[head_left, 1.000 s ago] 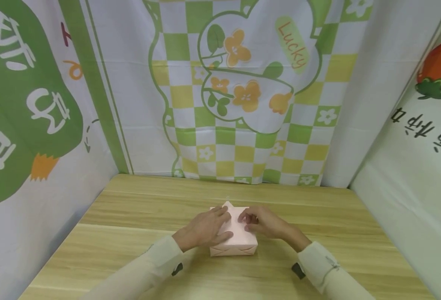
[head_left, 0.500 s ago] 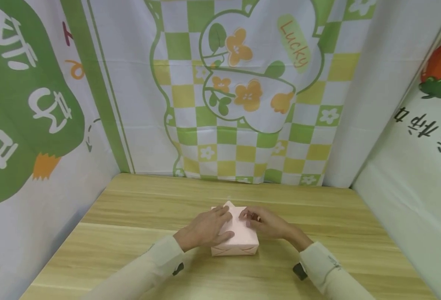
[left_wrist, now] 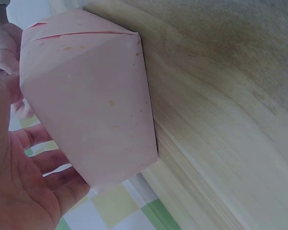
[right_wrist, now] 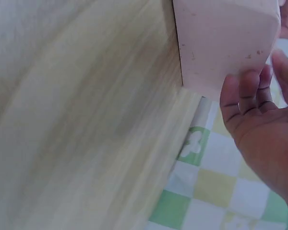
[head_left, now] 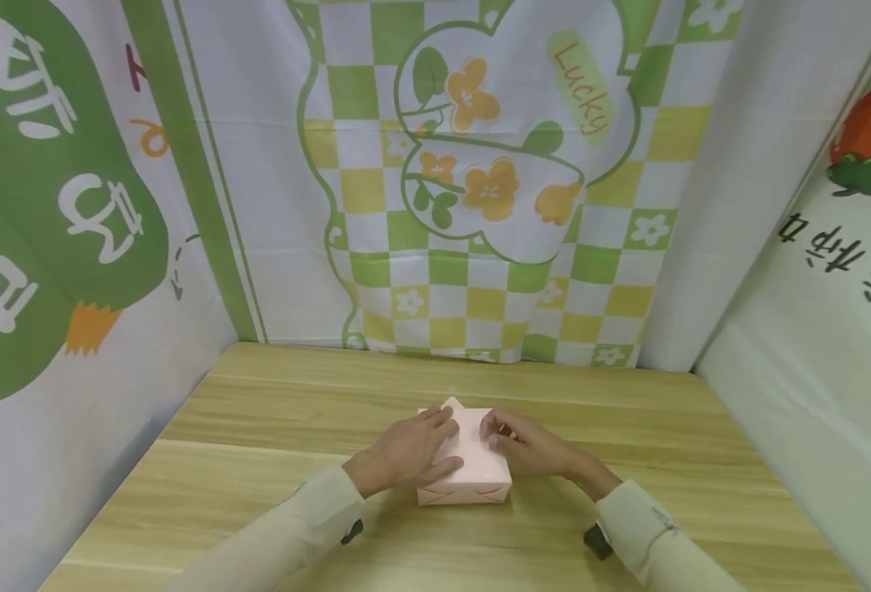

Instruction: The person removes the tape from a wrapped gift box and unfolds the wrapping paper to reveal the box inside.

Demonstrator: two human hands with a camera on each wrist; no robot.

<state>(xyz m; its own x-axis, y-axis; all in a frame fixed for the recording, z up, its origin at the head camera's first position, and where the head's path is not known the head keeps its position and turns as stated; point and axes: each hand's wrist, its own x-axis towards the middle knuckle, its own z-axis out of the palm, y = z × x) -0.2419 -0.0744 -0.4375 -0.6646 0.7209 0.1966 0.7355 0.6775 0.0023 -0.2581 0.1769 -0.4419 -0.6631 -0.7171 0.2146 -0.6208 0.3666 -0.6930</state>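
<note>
A small box wrapped in pink paper (head_left: 478, 469) sits on the table, with crossing folds on its near end. A pointed paper flap (head_left: 453, 402) sticks out past its far edge. My left hand (head_left: 408, 448) rests across the left part of the top, thumb apart from the fingers. In the left wrist view, those fingers lie along the box's upper edge. My right hand (head_left: 527, 444) is at the right top edge, its fingers loosely bent. Several of its fingertips (right_wrist: 248, 79) are right at the side of the box in the right wrist view.
The wooden table (head_left: 257, 427) surrounds the box. Behind it hangs a green, yellow and white checked cloth (head_left: 479, 296). White printed cloths stand at the left (head_left: 183, 329) and right (head_left: 813, 329) sides.
My right hand has slid slightly to the right across the box top, toward its right edge. The left hand stays in place, and the box has hardly moved.
</note>
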